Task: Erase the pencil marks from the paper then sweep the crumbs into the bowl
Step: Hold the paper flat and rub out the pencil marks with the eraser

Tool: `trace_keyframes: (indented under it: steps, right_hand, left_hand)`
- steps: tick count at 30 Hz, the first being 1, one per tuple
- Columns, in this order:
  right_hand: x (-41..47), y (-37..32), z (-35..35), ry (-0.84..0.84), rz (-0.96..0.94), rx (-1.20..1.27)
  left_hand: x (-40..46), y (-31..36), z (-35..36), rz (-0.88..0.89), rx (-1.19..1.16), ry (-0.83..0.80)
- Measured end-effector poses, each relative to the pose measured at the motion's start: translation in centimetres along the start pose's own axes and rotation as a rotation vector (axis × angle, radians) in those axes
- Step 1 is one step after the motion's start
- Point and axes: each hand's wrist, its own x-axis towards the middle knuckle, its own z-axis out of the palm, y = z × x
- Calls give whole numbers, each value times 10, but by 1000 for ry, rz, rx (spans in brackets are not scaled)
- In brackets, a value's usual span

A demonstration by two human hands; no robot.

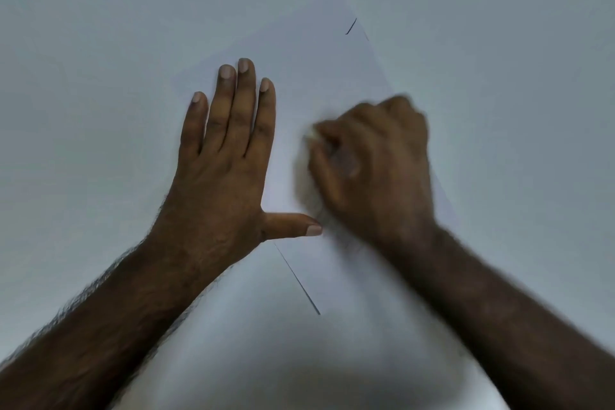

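A white sheet of paper (309, 76) lies tilted on the pale table. My left hand (223, 163) rests flat on its left part, fingers spread and thumb stretched to the right. My right hand (372, 163) is closed into a fist over the middle of the sheet and is blurred by motion. A pale eraser (311, 135) shows at its fingertips. A short dark pencil mark (351, 26) sits near the paper's far corner. Faint grey smudging (319, 206) lies under the right hand by my left thumb. No bowl is in view.
The pale grey-white table (100, 43) fills the whole view around the paper. The paper's near left edge (298, 280) shows as a thin dark line. A shadow darkens the table at the bottom (299, 376).
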Motion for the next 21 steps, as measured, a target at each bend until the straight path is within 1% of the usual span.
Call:
trace_keyframes:
  steps: [2, 4, 5, 7, 10, 12, 14, 16, 17, 19, 21]
  right_hand:
    - [26, 22, 0, 91, 90, -73]
    - [40, 32, -1, 159, 179, -54]
    - [39, 29, -2, 166, 196, -41]
    - [24, 10, -1, 99, 173, -17]
    - [-16, -27, 2, -51, 32, 64]
    - [-20, -26, 1, -78, -38, 79]
    - [3, -6, 1, -21, -2, -6]
    - [34, 20, -2, 85, 113, -95]
    - [45, 30, -4, 116, 181, -97]
    - [50, 29, -7, 122, 237, -73]
    - [33, 8, -4, 49, 182, -81]
  left_hand:
    - [0, 0, -1, 5, -13, -12]
    - [1, 0, -1, 4, -11, -15]
    - [1, 0, -1, 2, -9, -16]
    - [1, 1, -1, -1, -2, -10]
    - [0, 1, 2, 3, 10, 32]
    - [0, 1, 4, 2, 13, 40]
    - [0, 1, 2, -2, 9, 13]
    - [1, 1, 0, 0, 1, -7]
    - [1, 1, -1, 2, 0, -11]
    - [1, 1, -1, 3, 2, -8]
    - [1, 1, 0, 1, 15, 0]
